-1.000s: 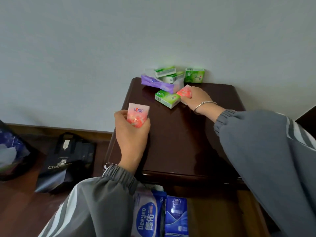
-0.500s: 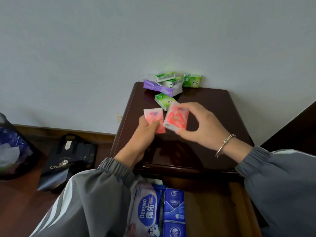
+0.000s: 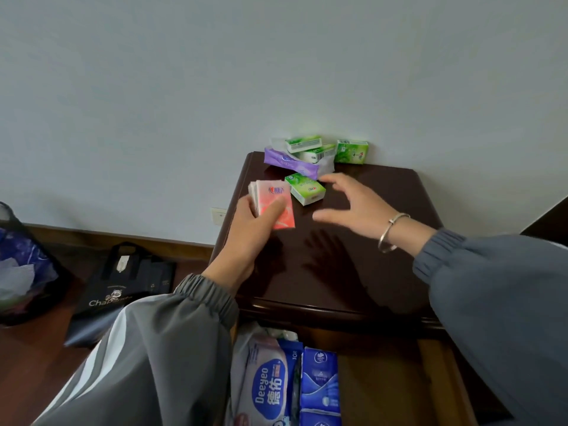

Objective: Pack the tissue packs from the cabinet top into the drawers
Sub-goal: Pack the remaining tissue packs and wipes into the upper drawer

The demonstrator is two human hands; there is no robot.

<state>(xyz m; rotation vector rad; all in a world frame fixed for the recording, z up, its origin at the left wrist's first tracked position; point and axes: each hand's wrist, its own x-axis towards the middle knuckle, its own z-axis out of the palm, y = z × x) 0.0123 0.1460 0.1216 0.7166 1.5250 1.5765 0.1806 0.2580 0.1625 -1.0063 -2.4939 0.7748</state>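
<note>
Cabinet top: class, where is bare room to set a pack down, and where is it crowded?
Bare: the front half of the cabinet top, to its front edge, and its right side. Crowded: the back edge around the purple tissue pack and green tissue packs.

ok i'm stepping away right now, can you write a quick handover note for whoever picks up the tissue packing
Left hand: grips pink plastic-wrapped tissue packs, apparently two stacked, above the dark brown wooden cabinet top.
Right hand: open, empty, fingers spread near the lone green tissue pack.
By the wall: a purple soft tissue pack with two green packs on it, and one more green pack upright beside it.
Done: blue tissue packs and a white wipes pack lie in the open wooden drawer.
Left: the pink packs, four green packs and the purple pack.
</note>
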